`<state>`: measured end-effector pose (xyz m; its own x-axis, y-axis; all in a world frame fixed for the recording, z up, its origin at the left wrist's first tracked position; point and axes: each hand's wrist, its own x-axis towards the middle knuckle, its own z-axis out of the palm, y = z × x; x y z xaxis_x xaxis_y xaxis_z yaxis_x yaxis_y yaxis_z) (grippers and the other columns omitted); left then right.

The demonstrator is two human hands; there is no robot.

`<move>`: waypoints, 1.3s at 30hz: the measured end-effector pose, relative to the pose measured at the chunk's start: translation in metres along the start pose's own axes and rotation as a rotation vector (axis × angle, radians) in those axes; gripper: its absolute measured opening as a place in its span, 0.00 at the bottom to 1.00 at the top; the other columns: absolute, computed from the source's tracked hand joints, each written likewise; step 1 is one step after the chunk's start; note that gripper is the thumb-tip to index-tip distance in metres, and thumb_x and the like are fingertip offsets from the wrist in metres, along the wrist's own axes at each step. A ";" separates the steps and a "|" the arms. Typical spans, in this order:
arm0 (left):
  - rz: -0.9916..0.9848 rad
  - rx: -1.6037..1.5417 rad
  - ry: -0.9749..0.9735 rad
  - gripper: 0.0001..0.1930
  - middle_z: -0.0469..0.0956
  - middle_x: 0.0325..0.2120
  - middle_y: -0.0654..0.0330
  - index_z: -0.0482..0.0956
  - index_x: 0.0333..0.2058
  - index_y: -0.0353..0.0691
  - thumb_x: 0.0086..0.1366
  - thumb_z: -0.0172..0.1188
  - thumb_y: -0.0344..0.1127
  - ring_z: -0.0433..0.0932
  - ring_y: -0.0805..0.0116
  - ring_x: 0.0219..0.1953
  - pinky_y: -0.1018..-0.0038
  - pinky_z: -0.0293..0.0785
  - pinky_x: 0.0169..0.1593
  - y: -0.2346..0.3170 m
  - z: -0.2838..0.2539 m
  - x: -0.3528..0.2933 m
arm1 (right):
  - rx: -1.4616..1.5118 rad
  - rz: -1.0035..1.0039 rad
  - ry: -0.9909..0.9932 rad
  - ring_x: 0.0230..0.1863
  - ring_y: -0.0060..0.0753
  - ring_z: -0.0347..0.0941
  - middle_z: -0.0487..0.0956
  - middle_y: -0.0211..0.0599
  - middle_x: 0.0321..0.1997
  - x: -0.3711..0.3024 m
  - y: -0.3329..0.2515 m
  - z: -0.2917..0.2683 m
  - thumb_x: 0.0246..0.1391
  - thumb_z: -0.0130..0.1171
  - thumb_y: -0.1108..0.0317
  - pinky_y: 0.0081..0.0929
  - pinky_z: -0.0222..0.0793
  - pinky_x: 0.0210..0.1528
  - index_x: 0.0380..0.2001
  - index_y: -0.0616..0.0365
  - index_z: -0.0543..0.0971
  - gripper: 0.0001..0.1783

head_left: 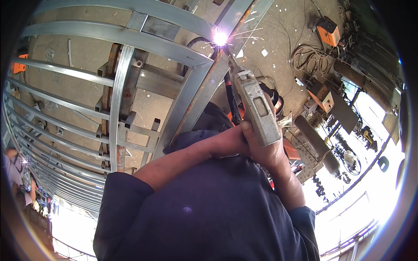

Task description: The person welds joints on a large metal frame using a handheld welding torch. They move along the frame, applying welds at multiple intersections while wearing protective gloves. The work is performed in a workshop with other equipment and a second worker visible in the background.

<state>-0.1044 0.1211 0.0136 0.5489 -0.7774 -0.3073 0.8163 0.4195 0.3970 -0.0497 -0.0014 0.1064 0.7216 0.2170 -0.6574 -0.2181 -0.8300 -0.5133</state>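
Note:
My right hand (266,152) grips a grey handheld welding gun (257,104), its long body angled up and to the left. At its tip a bright arc with flying sparks burns on a galvanized steel frame (187,89), near a corner joint. My left forearm crosses in front of my body. The left hand (235,141) rests against the right hand, low beside the gun. Its fingers are hidden, so what they hold does not show. A black rod-like piece with red (230,95) is just left of the gun.
Long parallel metal bars (78,143) fill the left side, over rusty supports (111,87). Coiled cable (311,58) and an orange machine (328,35) lie on the floor at right. Gas cylinders (317,145) lie nearer. Another person (19,174) is at the far left.

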 end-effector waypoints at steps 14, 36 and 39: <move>0.009 0.005 -0.002 0.29 0.77 0.53 0.55 0.70 0.61 0.35 0.61 0.70 0.28 0.76 0.65 0.57 0.67 0.76 0.59 0.006 0.008 0.002 | 0.155 0.095 0.065 0.53 0.40 0.77 0.80 0.46 0.51 -0.003 -0.018 -0.007 0.66 0.60 0.65 0.37 0.73 0.56 0.56 0.63 0.77 0.19; -0.051 -0.054 -0.058 0.26 0.77 0.52 0.55 0.71 0.59 0.34 0.62 0.66 0.24 0.78 0.65 0.55 0.67 0.78 0.56 0.009 0.009 -0.003 | 0.118 0.140 0.006 0.49 0.54 0.83 0.82 0.50 0.49 -0.009 -0.007 -0.005 0.60 0.65 0.62 0.42 0.80 0.49 0.69 0.55 0.63 0.37; -0.092 -0.052 -0.065 0.26 0.77 0.52 0.54 0.71 0.59 0.33 0.62 0.66 0.23 0.78 0.64 0.54 0.68 0.78 0.56 0.013 0.008 -0.003 | 0.088 0.117 0.018 0.48 0.54 0.83 0.83 0.50 0.49 -0.010 -0.004 -0.003 0.60 0.65 0.62 0.42 0.80 0.49 0.68 0.56 0.64 0.35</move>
<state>-0.0973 0.1251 0.0269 0.4596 -0.8419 -0.2827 0.8719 0.3673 0.3238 -0.0541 -0.0022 0.1168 0.6994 0.1113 -0.7060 -0.3574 -0.8010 -0.4803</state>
